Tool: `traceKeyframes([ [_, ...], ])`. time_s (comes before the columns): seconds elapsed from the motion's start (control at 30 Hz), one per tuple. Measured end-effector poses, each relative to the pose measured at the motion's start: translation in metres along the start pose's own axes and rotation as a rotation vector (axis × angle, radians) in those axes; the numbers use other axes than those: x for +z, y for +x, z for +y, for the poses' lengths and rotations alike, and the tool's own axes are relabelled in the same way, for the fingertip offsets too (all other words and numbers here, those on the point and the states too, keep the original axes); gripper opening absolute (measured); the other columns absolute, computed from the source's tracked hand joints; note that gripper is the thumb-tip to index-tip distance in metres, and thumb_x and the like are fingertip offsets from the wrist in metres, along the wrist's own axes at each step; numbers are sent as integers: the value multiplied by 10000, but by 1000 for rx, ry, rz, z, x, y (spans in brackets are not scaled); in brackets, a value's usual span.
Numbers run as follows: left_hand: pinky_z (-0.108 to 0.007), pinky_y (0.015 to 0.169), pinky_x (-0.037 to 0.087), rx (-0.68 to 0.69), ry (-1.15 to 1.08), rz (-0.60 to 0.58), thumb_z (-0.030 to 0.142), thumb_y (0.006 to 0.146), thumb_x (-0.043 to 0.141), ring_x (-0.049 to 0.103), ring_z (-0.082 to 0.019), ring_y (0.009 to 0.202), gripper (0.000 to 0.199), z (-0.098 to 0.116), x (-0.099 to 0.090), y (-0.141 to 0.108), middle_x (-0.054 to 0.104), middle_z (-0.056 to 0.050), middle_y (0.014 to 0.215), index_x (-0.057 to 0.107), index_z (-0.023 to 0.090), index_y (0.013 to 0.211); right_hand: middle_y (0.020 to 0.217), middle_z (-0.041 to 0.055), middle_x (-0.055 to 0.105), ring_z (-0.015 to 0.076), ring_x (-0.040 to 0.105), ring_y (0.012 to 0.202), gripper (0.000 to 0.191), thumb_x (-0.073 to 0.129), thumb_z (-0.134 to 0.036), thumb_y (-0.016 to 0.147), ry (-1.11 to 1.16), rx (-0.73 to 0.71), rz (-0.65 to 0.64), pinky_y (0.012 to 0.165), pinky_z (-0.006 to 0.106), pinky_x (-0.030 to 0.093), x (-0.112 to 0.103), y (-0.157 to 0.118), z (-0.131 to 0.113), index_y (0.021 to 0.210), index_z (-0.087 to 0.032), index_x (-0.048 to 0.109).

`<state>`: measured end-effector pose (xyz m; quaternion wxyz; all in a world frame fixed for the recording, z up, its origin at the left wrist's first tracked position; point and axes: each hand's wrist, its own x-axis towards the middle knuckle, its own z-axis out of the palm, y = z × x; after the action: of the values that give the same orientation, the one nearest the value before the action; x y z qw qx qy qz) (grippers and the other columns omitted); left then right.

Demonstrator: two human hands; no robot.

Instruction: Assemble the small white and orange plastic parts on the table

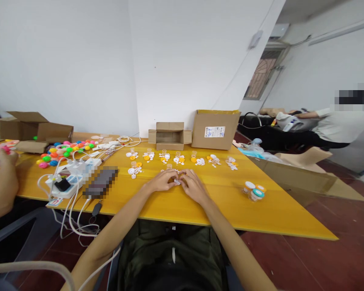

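Note:
My left hand (164, 180) and my right hand (193, 185) meet over the table's middle, fingers closed together. Between their fingertips is a small white piece (177, 182), too small to make out its kind. Just beyond the hands stands a small clear cup (169, 166), partly hidden by my fingers. Farther back runs a row of little groups, each with a clear cup, orange and white round parts and small white pieces, such as this orange ring (193, 160). Another group with white dice (134, 176) lies to the left of my left hand.
Capped jars (256, 194) stand at the right. An open small carton (170, 137) and a large cardboard box (215, 131) are at the back. On the left are a power strip (75, 182) with cables, a phone (100, 182), colourful balls (68, 152) and a co-worker's hand (6, 155).

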<state>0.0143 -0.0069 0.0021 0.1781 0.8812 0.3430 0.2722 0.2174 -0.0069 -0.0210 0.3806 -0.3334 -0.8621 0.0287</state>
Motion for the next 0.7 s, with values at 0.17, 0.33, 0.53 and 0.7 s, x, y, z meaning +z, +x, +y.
traceKeyframes([
  [0.17,-362,976,473,-7,7,-1,226,903,597,619,-211,1014,42,1,0,0,669,-31,1062,596,237,944,1062,67,642,244,606,1007,187,538,-86,877,0,8,-2,891,424,522,0,0,0,839,-252,618],
  [0.33,-356,975,468,-2,8,-1,216,900,608,617,-210,1021,26,1,-1,1,667,-31,1042,590,231,913,1074,72,639,247,604,1035,183,538,-88,876,20,17,8,900,425,521,1,0,1,852,-251,618],
  [0.53,-347,965,467,1,18,-6,219,904,597,615,-209,1007,26,2,-2,1,666,-33,1028,585,226,926,1082,74,638,251,602,1047,182,535,-90,880,25,17,19,909,427,516,2,-1,2,849,-251,614],
  [0.7,-339,955,466,-6,26,-10,235,912,590,608,-205,993,28,2,-1,1,665,-30,1011,588,226,938,1082,75,641,253,605,1043,183,534,-86,879,22,16,14,912,425,514,1,0,1,852,-249,614],
])
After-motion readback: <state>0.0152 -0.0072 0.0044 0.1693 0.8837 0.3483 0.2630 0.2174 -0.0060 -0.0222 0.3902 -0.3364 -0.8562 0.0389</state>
